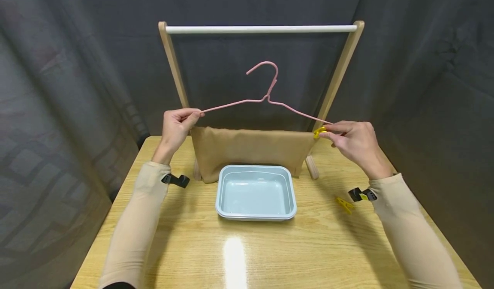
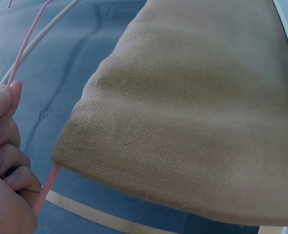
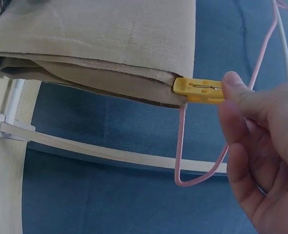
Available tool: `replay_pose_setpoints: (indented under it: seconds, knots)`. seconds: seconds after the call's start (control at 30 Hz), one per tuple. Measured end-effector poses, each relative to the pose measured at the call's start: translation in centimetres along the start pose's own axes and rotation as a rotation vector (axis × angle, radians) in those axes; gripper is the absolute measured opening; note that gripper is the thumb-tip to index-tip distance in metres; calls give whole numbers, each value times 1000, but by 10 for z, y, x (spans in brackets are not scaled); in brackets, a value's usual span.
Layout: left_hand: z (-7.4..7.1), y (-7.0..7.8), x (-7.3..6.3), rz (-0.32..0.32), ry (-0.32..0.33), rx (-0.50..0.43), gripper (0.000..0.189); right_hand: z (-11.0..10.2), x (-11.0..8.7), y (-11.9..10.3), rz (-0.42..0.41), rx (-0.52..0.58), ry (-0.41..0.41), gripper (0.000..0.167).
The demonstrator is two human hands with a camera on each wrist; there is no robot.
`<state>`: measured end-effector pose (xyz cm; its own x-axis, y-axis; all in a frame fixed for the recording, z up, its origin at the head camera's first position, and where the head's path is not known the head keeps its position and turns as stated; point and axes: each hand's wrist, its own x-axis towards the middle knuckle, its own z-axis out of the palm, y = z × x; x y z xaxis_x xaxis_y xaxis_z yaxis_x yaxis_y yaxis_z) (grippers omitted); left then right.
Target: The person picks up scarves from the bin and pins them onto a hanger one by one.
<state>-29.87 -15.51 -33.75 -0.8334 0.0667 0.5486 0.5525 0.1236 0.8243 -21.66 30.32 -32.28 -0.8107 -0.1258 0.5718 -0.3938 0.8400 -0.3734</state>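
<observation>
A pink wire hanger [image 1: 266, 98] is held up over the table, its hook at the top. Folded over its lower bar hangs a tan cloth [image 1: 251, 149]. My left hand [image 1: 176, 128] grips the hanger's left end, fingers curled round the wire beside the cloth's edge. At the other end, my right hand [image 1: 353, 143] pinches a yellow clothespin [image 3: 197, 90] between thumb and forefinger. The clothespin's nose sits over the cloth's top right corner, at the bar. In the right wrist view the hanger's bent end loops below the pin.
A light blue plastic tub [image 1: 256, 215] stands in front of the cloth. Behind rises a wooden rack with a white rail [image 1: 262, 29]. Another yellow clothespin [image 1: 344, 205] lies on the wooden table [image 1: 193, 254], below my right wrist. Dark curtains [image 1: 77, 109] surround the table.
</observation>
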Motion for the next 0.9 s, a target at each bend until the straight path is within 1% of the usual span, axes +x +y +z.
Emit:
replay_pose_setpoints:
  seconds: [0.07,0.17,0.27,0.37,0.47,0.53,0.6,0.67,0.7,0.77,0.83,0.9]
  knots:
    - [-1,0,-2,-1,4,-14,16,2,1,1,-33,-22,3,22]
    - [-1,0,-4,2,10,-29,18,6,1,3,-49,-57,0,23]
    - [1,-1,-4,11,2,-25,18,9,-2,5,-16,-58,-16,27]
    - [4,-2,-2,16,-7,-9,15,10,-6,7,35,-18,-36,34]
    - [8,-4,-1,14,-4,4,18,11,-14,9,70,36,-41,41]
    - [10,-6,-1,5,1,10,19,11,-20,11,78,70,-17,46]
    - [12,-7,-2,-3,7,8,18,10,-28,13,82,103,33,49]
    - [12,-8,-2,-6,10,8,18,9,-37,18,91,125,74,44]
    - [13,-8,-2,-7,10,7,18,8,-42,20,110,127,80,41]
    - [13,-8,-2,-3,11,8,18,4,-53,26,166,119,50,34]
    - [13,-8,-3,2,15,7,18,1,-63,33,224,101,-32,32]
    - [12,-8,-3,3,22,4,19,-1,-73,41,265,79,-129,33]
